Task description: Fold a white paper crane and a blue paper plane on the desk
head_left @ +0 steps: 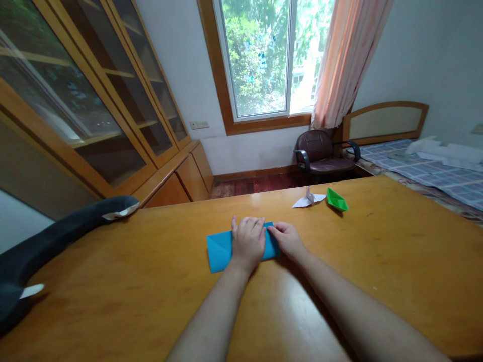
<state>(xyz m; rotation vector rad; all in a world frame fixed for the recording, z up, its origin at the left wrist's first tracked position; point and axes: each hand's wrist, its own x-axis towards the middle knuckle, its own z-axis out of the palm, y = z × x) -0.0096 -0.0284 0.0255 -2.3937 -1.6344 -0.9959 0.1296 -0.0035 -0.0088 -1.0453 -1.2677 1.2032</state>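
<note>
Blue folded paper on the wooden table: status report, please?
Left hand flat on blue folded paper. Right hand pressing its right edge. White paper model, green paper boat beyond, apart.

Blue paper, green paper boat, white paper figure, brown table.

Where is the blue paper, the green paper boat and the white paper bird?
blue paper [218, 250], head view, on its bare left part beside the left hand.
green paper boat [337, 200], head view, on the middle of its hull.
white paper bird [306, 201], head view, on its flat wing.
</note>
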